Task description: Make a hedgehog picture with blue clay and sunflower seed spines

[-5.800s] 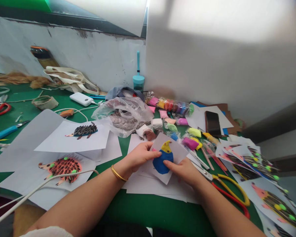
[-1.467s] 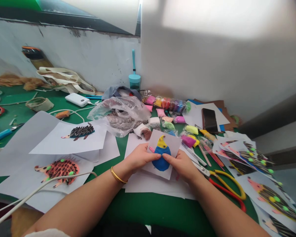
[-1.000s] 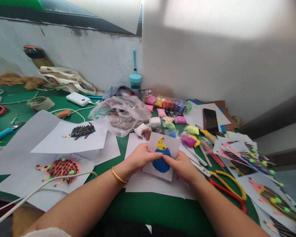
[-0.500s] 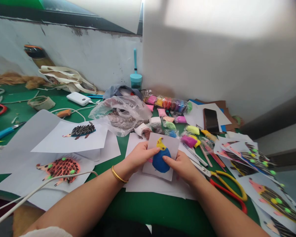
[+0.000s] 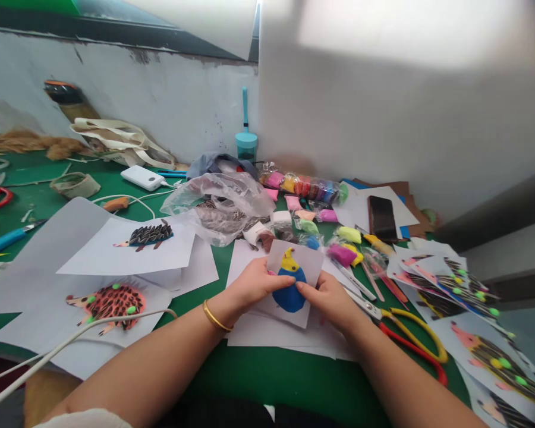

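Between my hands is a small white paper card (image 5: 276, 308) bearing a flat clay figure with a blue body (image 5: 288, 297) and a yellow head (image 5: 288, 261). My left hand (image 5: 255, 284) is closed on the card's left edge, its thumb lying across the blue clay just under the yellow part. On the right edge, my right hand (image 5: 332, 295) grips the card with its thumb on the blue clay. The fingers behind the card are hidden. Beneath it lie white sheets (image 5: 254, 333) on the green table.
Large scissors (image 5: 412, 336) with red and yellow handles lie by my right forearm. Packets of coloured clay (image 5: 343, 254) and a plastic bag of seeds (image 5: 220, 211) are behind the card. Hedgehog pictures (image 5: 111, 303) lie left, more hedgehog pictures (image 5: 485, 351) right. A white cable (image 5: 78, 336) crosses my left side.
My left thumb has slid down and right from the yellow clay's edge onto the blue body. The card has turned slightly, and both hands still hold it.
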